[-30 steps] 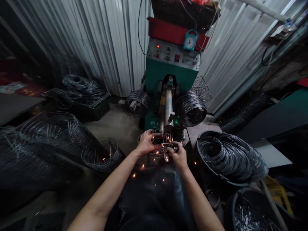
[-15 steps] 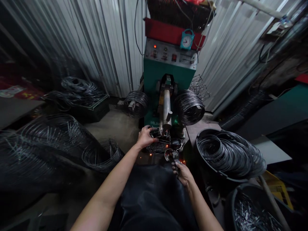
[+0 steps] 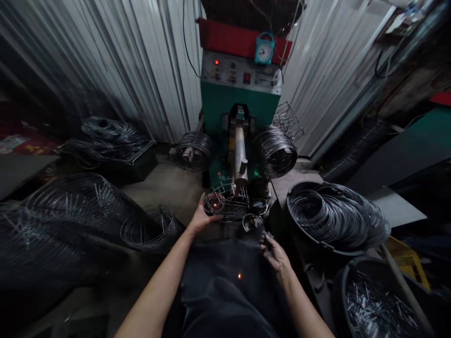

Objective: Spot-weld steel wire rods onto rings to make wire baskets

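My left hand point(image 3: 201, 218) grips the left rim of a round wire frame point(image 3: 225, 213) made of thin rods and rings. The frame lies beneath the metal arm point(image 3: 240, 155) of a green spot welding machine point(image 3: 220, 105), close to the arm's tip. My right hand point(image 3: 275, 253) is held to the lower right, fingers pinched together; whatever lies between them is too small and dark to name. Just beyond those fingertips sits a small round metal bowl point(image 3: 252, 223) with bits inside. Sparks glow near the frame and over my dark apron point(image 3: 225, 281).
Coils of wire point(image 3: 193, 151) flank the machine. A tub of wire rings point(image 3: 334, 251) stands at right, with a bucket of short metal pieces point(image 3: 340, 300) nearer me. Tall stacks of rings point(image 3: 150, 230) stand at left. A blue clock point(image 3: 264, 49) hangs on the machine.
My left hand has moved left and down, and the wire frame has shifted or turned with it. My right hand has drawn back slightly from the bowl. The camera view has shifted a little.
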The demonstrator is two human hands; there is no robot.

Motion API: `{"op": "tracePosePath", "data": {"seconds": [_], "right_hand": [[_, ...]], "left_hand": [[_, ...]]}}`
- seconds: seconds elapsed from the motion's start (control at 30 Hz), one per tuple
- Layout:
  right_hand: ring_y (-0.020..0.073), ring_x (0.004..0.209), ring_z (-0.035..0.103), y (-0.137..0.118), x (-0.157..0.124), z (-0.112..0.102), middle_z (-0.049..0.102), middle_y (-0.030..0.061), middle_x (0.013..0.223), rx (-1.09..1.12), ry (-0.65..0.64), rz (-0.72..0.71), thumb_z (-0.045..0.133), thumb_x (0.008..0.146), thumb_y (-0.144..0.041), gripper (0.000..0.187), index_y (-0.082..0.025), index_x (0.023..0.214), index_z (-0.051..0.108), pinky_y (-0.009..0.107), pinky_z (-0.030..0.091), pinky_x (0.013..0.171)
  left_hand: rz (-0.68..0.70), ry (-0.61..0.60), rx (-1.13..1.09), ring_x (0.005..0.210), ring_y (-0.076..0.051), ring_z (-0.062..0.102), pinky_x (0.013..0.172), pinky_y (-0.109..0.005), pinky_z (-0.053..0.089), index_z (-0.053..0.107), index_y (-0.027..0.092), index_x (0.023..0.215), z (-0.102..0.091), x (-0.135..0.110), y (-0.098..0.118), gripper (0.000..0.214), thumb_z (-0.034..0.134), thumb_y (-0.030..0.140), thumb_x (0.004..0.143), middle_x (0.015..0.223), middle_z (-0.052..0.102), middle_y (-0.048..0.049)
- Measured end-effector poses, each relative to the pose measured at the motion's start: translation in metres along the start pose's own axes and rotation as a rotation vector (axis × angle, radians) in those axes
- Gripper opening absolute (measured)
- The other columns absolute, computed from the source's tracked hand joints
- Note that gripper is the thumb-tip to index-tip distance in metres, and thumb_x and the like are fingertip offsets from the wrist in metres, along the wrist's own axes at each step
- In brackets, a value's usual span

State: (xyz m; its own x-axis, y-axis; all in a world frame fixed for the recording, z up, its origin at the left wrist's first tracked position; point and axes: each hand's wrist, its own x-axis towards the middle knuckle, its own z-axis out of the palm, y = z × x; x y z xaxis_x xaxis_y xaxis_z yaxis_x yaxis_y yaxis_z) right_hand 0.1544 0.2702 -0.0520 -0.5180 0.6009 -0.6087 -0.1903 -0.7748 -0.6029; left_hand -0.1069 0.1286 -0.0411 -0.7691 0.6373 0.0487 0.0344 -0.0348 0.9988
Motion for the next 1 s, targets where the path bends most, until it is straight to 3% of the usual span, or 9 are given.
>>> {"op": "tracePosePath", "data": {"seconds": [0.13, 0.23, 0.3, 0.4, 0.5, 0.6, 0.7, 0.87, 1.0], "right_hand": [[0.0095, 0.055, 0.058, 0.003, 0.005, 0.002, 0.061, -0.0009, 0.060, 0.050, 0.014, 0.024, 0.070, 0.064, -0.010, 0.013, -0.016, 0.072, 0.061, 0.018, 0.047, 0.048], [0.0109, 0.056, 0.058, 0.005, 0.007, 0.000, 0.062, -0.0019, 0.063, -0.015, 0.023, -0.118, 0.073, 0.060, -0.018, 0.018, -0.017, 0.075, 0.063, 0.020, 0.047, 0.048], [0.0114, 0.057, 0.058, 0.008, 0.007, -0.006, 0.063, -0.0020, 0.066, -0.193, 0.046, -0.320, 0.074, 0.060, -0.026, 0.022, -0.018, 0.078, 0.064, 0.021, 0.046, 0.049], [0.0159, 0.070, 0.062, 0.017, 0.007, -0.026, 0.067, 0.0012, 0.074, -0.613, 0.051, -0.613, 0.070, 0.064, -0.034, 0.023, -0.018, 0.080, 0.067, 0.027, 0.050, 0.064], [0.0214, 0.082, 0.064, 0.026, 0.004, -0.047, 0.070, 0.0056, 0.084, -0.989, -0.052, -0.725, 0.063, 0.068, -0.035, 0.023, -0.019, 0.085, 0.068, 0.034, 0.049, 0.077], [0.0215, 0.080, 0.066, 0.023, -0.007, -0.050, 0.070, 0.0056, 0.084, -1.212, -0.102, -0.760, 0.057, 0.072, -0.032, 0.022, -0.020, 0.089, 0.064, 0.034, 0.050, 0.074], [0.0191, 0.072, 0.066, 0.005, -0.030, -0.021, 0.069, 0.0035, 0.080, -1.400, -0.145, -0.801, 0.055, 0.075, -0.029, 0.024, -0.022, 0.098, 0.057, 0.029, 0.049, 0.066], [0.0220, 0.076, 0.065, -0.029, -0.065, 0.065, 0.069, 0.0072, 0.083, -1.913, -0.275, -0.835, 0.056, 0.074, -0.020, 0.036, -0.018, 0.109, 0.050, 0.026, 0.042, 0.064], [0.0216, 0.076, 0.064, -0.030, -0.067, 0.107, 0.069, 0.0076, 0.085, -2.064, -0.190, -0.799, 0.057, 0.074, -0.020, 0.034, -0.019, 0.108, 0.050, 0.025, 0.038, 0.061]], "left_hand": [[-0.038, 0.008, -0.169, 0.125, -0.029, 0.041, 0.103, -0.043, 0.035, 0.017, 0.025, 0.139, 0.007, -0.008, -0.021, 0.114, 0.084, 0.031, 0.046, 0.141, 0.035, -0.0138], [-0.027, 0.033, -0.190, 0.127, -0.029, 0.039, 0.103, -0.043, 0.036, 0.020, 0.026, 0.138, 0.011, -0.006, -0.029, 0.115, 0.085, 0.030, 0.043, 0.142, 0.033, -0.0140], [-0.022, 0.088, -0.170, 0.126, -0.029, 0.040, 0.103, -0.043, 0.037, 0.023, 0.026, 0.137, 0.013, -0.004, -0.031, 0.114, 0.086, 0.031, 0.042, 0.140, 0.035, -0.0143], [-0.004, 0.119, -0.165, 0.121, -0.029, 0.046, 0.100, -0.042, 0.040, 0.029, 0.022, 0.134, 0.012, -0.004, -0.028, 0.107, 0.085, 0.036, 0.044, 0.134, 0.043, -0.0146], [0.033, 0.042, -0.153, 0.116, -0.028, 0.051, 0.097, -0.043, 0.043, 0.031, 0.022, 0.133, 0.006, -0.014, -0.021, 0.103, 0.083, 0.040, 0.046, 0.131, 0.047, -0.0135], [0.105, -0.063, 0.008, 0.116, -0.029, 0.050, 0.098, -0.044, 0.042, 0.031, 0.023, 0.134, -0.004, -0.033, -0.012, 0.103, 0.083, 0.039, 0.046, 0.130, 0.046, -0.0126], [0.208, -0.097, 0.285, 0.118, -0.029, 0.047, 0.100, -0.046, 0.039, 0.030, 0.021, 0.135, -0.007, -0.053, 0.004, 0.099, 0.080, 0.035, 0.051, 0.127, 0.046, -0.0128], [0.414, -0.149, 0.779, 0.122, -0.031, 0.040, 0.102, -0.049, 0.031, 0.034, 0.019, 0.132, 0.014, -0.070, 0.051, 0.091, 0.075, 0.023, 0.051, 0.129, 0.043, -0.0139], [0.494, -0.166, 0.989, 0.121, -0.031, 0.040, 0.100, -0.050, 0.028, 0.043, 0.019, 0.125, 0.031, -0.077, 0.080, 0.075, 0.071, 0.023, 0.056, 0.129, 0.046, -0.0142]]}}
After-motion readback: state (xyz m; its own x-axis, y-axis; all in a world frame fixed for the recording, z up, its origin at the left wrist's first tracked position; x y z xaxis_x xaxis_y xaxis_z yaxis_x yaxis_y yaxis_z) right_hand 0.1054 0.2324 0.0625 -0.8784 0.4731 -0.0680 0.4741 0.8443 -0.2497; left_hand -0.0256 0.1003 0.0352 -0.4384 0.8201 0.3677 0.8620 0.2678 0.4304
